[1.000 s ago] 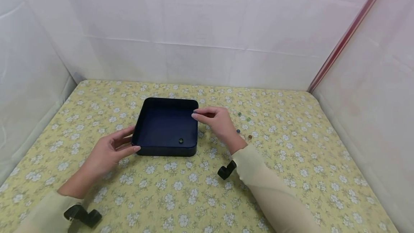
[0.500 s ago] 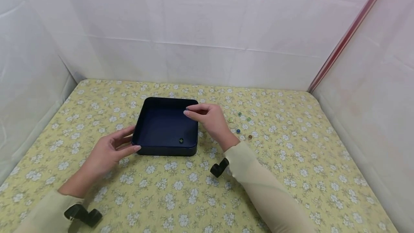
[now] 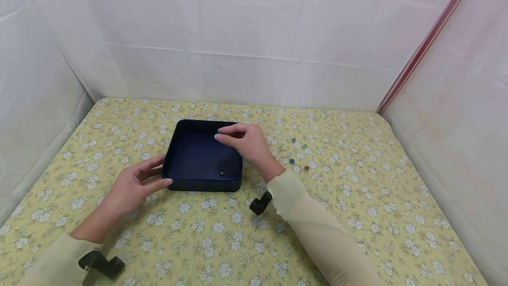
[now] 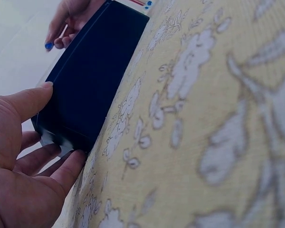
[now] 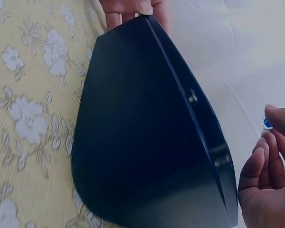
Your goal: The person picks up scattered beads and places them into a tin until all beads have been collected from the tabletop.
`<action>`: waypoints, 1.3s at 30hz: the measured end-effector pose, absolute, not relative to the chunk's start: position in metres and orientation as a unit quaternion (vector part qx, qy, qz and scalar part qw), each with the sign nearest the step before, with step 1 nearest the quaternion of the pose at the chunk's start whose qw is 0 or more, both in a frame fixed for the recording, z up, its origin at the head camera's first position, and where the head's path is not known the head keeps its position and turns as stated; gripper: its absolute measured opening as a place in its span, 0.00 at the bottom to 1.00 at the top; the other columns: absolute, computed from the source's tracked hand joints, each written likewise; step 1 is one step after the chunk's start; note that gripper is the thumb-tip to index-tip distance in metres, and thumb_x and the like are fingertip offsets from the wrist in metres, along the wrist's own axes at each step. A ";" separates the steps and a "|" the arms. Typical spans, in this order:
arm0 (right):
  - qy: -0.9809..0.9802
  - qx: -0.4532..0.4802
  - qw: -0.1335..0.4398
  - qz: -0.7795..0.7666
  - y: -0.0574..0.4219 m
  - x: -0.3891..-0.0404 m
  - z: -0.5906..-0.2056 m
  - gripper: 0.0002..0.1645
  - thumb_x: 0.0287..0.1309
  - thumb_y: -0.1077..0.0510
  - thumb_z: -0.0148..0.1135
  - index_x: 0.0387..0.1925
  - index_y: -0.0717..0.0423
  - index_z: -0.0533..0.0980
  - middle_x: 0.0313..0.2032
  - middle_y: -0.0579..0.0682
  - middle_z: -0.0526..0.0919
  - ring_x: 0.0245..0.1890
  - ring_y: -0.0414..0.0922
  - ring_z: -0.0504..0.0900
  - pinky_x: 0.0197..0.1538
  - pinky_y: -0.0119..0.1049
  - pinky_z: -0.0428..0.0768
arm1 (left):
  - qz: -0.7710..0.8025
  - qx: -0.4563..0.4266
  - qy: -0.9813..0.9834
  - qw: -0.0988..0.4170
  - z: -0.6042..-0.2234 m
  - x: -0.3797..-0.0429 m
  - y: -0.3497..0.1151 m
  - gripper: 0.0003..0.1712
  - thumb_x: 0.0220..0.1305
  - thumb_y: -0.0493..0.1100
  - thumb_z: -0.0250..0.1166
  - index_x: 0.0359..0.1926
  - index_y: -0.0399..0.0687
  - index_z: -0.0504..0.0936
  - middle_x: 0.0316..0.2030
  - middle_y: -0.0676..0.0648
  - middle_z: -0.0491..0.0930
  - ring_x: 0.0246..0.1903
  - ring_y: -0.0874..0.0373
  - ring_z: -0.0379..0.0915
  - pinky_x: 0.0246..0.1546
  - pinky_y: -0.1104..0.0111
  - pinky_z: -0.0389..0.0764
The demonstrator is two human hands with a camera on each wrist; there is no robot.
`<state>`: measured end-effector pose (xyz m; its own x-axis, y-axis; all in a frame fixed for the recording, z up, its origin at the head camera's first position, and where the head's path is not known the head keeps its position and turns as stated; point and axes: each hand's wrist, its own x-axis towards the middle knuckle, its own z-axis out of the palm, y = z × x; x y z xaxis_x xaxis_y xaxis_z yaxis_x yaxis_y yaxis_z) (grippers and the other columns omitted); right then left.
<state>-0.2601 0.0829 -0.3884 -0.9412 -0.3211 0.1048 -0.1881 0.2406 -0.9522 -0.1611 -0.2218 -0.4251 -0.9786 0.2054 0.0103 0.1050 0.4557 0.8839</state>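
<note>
A square dark navy tray (image 3: pixel 202 185) with raised walls stands on the flowered cloth. My left hand (image 3: pixel 132 184) holds its near left corner, thumb at the rim and fingers along the side, as the left wrist view shows closely. Over the tray's right part, my right hand (image 3: pixel 252 147) pinches a small blue marble (image 5: pixel 267 123) between thumb and index finger. That marble (image 4: pixel 49 46) shows above the rim in the left wrist view. One greenish marble (image 3: pixel 222 173) lies inside the tray, toward the near right corner.
Several loose marbles lie on the cloth right of the tray, among them a blue marble (image 3: pixel 292 161), a brown marble (image 3: pixel 307 168) and a yellow-green marble (image 3: pixel 282 148). White sheeting (image 3: pixel 254 34) rises behind the table and along both sides.
My right hand has moved left, from the tray's right rim to farther over its inside, still pinching the blue marble. The left hand and the tray have stayed put.
</note>
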 end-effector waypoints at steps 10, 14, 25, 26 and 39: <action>0.776 -0.174 0.067 -0.603 0.067 -0.259 -0.385 0.19 0.62 0.50 0.74 0.52 0.53 0.87 0.52 0.47 0.87 0.48 0.42 0.85 0.56 0.47 0.85 | 0.508 0.085 0.856 0.055 -0.425 -0.162 -0.223 0.43 0.70 0.53 0.69 0.79 0.54 0.61 0.75 0.39 0.65 0.60 0.73 0.72 0.48 0.82 0.80; 0.770 -0.170 0.069 -0.611 0.060 -0.259 -0.386 0.17 0.61 0.51 0.74 0.50 0.52 0.88 0.50 0.46 0.87 0.47 0.42 0.85 0.56 0.50 0.85 | 0.506 0.083 0.857 0.056 -0.424 -0.162 -0.222 0.43 0.70 0.54 0.69 0.80 0.54 0.61 0.76 0.39 0.64 0.67 0.46 0.71 0.48 0.81 0.80; 0.774 -0.162 0.067 -0.608 0.041 -0.263 -0.393 0.14 0.59 0.51 0.76 0.46 0.49 0.89 0.47 0.44 0.88 0.45 0.40 0.86 0.49 0.36 0.85 | 0.522 0.089 0.846 0.057 -0.423 -0.162 -0.221 0.43 0.70 0.52 0.68 0.80 0.52 0.61 0.76 0.38 0.63 0.53 0.87 0.66 0.48 0.81 0.80; 0.776 -0.160 0.068 -0.606 0.039 -0.264 -0.393 0.14 0.59 0.50 0.76 0.46 0.49 0.89 0.47 0.44 0.88 0.44 0.39 0.85 0.49 0.35 0.85 | 0.523 0.089 0.846 0.057 -0.423 -0.161 -0.221 0.43 0.70 0.52 0.68 0.80 0.52 0.61 0.76 0.38 0.64 0.53 0.87 0.66 0.48 0.81 0.81; 0.799 -0.117 0.092 -0.582 0.027 -0.268 -0.396 0.11 0.58 0.48 0.77 0.43 0.44 0.90 0.46 0.40 0.87 0.44 0.37 0.84 0.51 0.39 0.84 | 0.509 0.086 0.855 0.056 -0.422 -0.161 -0.221 0.42 0.71 0.53 0.68 0.80 0.55 0.60 0.76 0.39 0.64 0.64 0.59 0.74 0.47 0.82 0.80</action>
<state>-0.2676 0.0272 -0.3961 -0.9560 -0.2931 -0.0107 -0.0796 0.2943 -0.9524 -0.1609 -0.2206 -0.4221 -0.9789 0.2043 -0.0079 0.0903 0.4667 0.8798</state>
